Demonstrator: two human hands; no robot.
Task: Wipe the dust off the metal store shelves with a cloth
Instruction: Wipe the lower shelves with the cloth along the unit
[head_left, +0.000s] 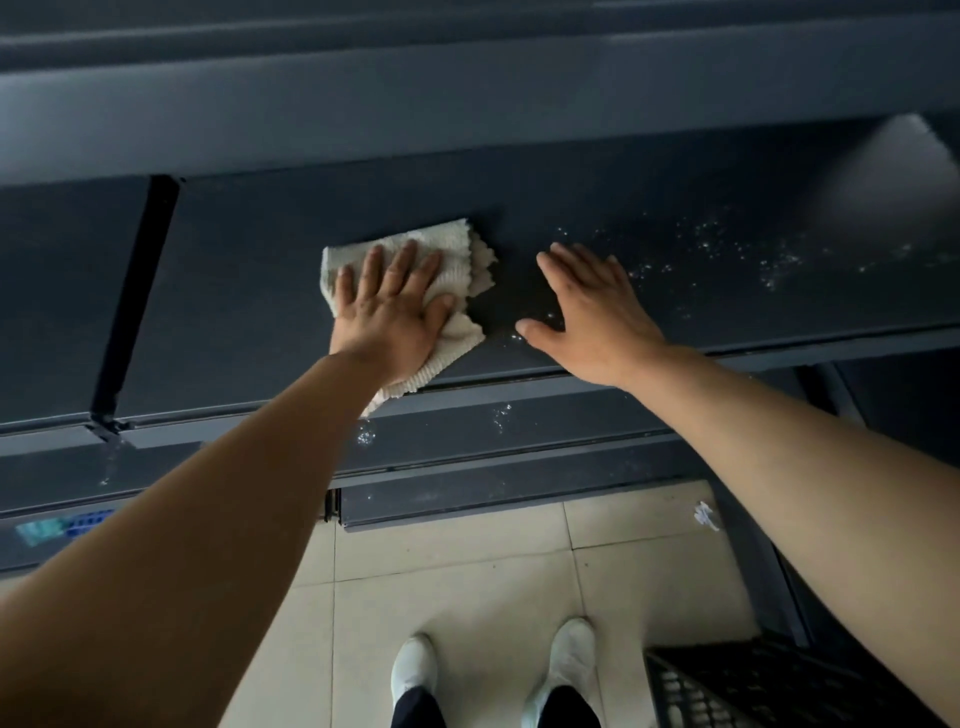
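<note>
Dark shelf (260, 291) stretches wide, bare metal left, white specks (727, 249) right. Cloth (457, 254) lies mid-shelf, its near corner hanging over the front edge. My left hand (389, 317) presses it flat, fingers spread; right hand (597, 317) open, just beside.

Middle of the cloth (457, 249) hidden under the left hand (389, 312), black crate (753, 686) cut off at the lower right corner, legs above the white shoes (413, 670) cropped by the bottom edge — blurred blue label (62, 527) at lower left, unreadable, upper shelves (467, 78) along the top — soft, smeared.
</note>
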